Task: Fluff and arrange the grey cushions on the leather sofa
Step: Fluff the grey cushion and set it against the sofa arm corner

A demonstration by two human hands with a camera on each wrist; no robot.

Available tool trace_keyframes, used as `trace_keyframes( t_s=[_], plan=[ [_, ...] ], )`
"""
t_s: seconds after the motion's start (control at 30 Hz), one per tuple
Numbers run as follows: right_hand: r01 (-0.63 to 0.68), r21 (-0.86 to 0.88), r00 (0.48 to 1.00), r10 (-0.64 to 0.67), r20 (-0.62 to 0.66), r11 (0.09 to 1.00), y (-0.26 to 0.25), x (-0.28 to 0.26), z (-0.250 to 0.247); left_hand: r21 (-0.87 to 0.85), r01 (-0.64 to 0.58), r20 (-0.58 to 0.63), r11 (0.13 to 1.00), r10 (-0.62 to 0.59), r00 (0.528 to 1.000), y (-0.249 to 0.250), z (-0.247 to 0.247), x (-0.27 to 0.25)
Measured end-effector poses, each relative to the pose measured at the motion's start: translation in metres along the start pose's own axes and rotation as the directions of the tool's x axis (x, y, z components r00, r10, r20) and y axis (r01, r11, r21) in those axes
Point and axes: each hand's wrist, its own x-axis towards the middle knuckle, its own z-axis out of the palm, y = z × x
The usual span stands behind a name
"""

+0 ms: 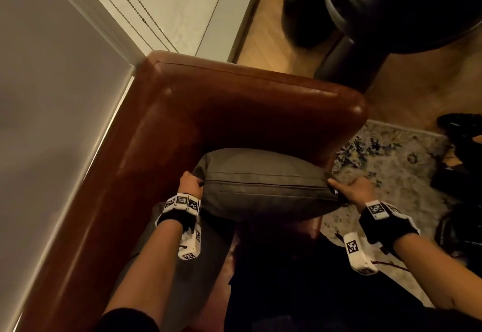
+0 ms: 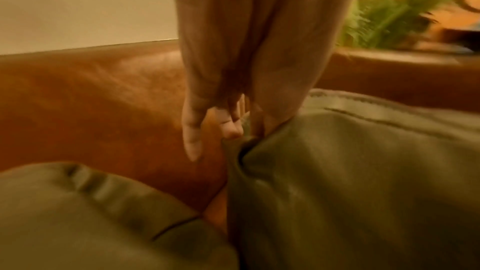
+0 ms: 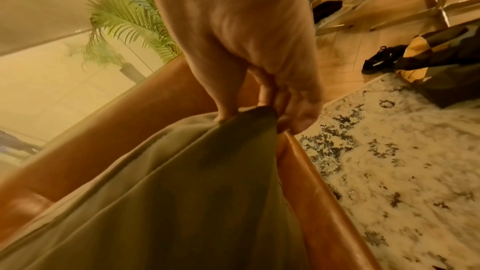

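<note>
My fingers (image 2: 231, 124) on the left are curled into the left corner of the grey cushion (image 1: 263, 185), bunching the fabric there, so my left hand (image 1: 191, 181) grips that corner tight. Left of it runs the sofa (image 1: 167, 133) back, brown leather, hard against the pale wall (image 1: 52, 97). Lower down on the seat, below my left wrist, lies a second grey cushion (image 2: 85, 219), flat and untouched, just beside the one I hold.

The held cushion stands on edge at the sofa's end corner, its seam line facing up toward me, its far face leaning near the leather armrest (image 1: 260, 102). From the head view I cannot tell whether its lower edge touches the seat.

On the right, my right hand (image 1: 352, 191) pinches the cushion's right corner: the thumb lies on top of the fabric and the other fingers (image 3: 298, 114) are curled under it, past the front edge of the sofa. Beyond that edge lies a pale rug (image 1: 386, 162) with dark speckles on the wooden floor. A palm plant (image 3: 124, 17) stands behind the armrest, and at the far right a dark bag (image 3: 441, 63) with yellow patches sits on the rug's edge beside a black shoe (image 3: 379, 59).
</note>
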Motion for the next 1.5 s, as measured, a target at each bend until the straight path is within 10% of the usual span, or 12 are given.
trace_keyframes(
  t_s=[0.27,0.4,0.47,0.5,0.57,0.6,0.8,0.87,1.03,1.2,1.3,1.5],
  plan=[
    [-0.051,0.614,0.992,-0.031,0.123,0.788,0.018,-0.014,0.006,0.189,-0.109,0.043,0.976,0.103,0.994,-0.023,0.031,-0.024],
    [-0.116,0.636,0.989,0.031,0.143,0.763,0.025,-0.010,-0.001,-0.148,-0.098,-0.275,0.984,0.054,0.960,-0.015,0.027,-0.042],
    [-0.138,0.639,0.986,0.045,0.159,0.757,0.025,-0.006,-0.007,-0.600,-0.141,-0.433,0.788,-0.171,0.885,-0.017,0.011,-0.049],
    [-0.153,0.638,0.985,0.063,0.162,0.755,0.028,-0.002,-0.009,-0.810,-0.187,-0.416,0.556,-0.320,0.851,-0.016,0.000,-0.053],
    [-0.204,0.639,0.978,0.124,0.169,0.742,0.037,0.009,-0.012,-0.959,-0.263,-0.279,0.109,-0.547,0.790,-0.024,-0.021,-0.054],
    [-0.225,0.644,0.974,0.153,0.166,0.732,0.039,0.013,-0.013,-0.958,-0.276,-0.270,0.080,-0.576,0.771,-0.028,-0.032,-0.053],
    [-0.121,0.451,0.992,0.086,0.096,0.884,0.059,0.051,0.004,-0.644,-0.124,-0.382,0.755,-0.178,0.907,-0.015,-0.039,-0.031],
    [-0.022,0.324,1.000,0.015,0.026,0.946,0.054,0.039,0.006,-0.529,-0.122,-0.363,0.840,-0.094,0.927,0.003,-0.033,-0.025],
    [0.160,0.140,0.987,-0.161,-0.001,0.977,0.038,0.005,-0.003,-0.542,-0.047,-0.283,0.839,-0.130,0.950,0.037,-0.039,-0.004],
    [-0.013,0.361,0.998,-0.008,0.057,0.932,0.030,-0.028,-0.019,-0.485,0.036,-0.251,0.874,-0.179,0.951,0.038,-0.035,0.000],
    [-0.296,0.488,0.911,0.089,0.402,0.821,0.038,-0.038,-0.031,-0.662,0.181,-0.059,0.728,-0.291,0.955,0.033,-0.026,-0.006],
    [-0.255,0.756,0.902,-0.133,0.411,0.603,-0.025,-0.074,-0.054,-0.830,0.202,0.026,0.520,-0.326,0.945,0.025,-0.035,-0.020]
  ],
)
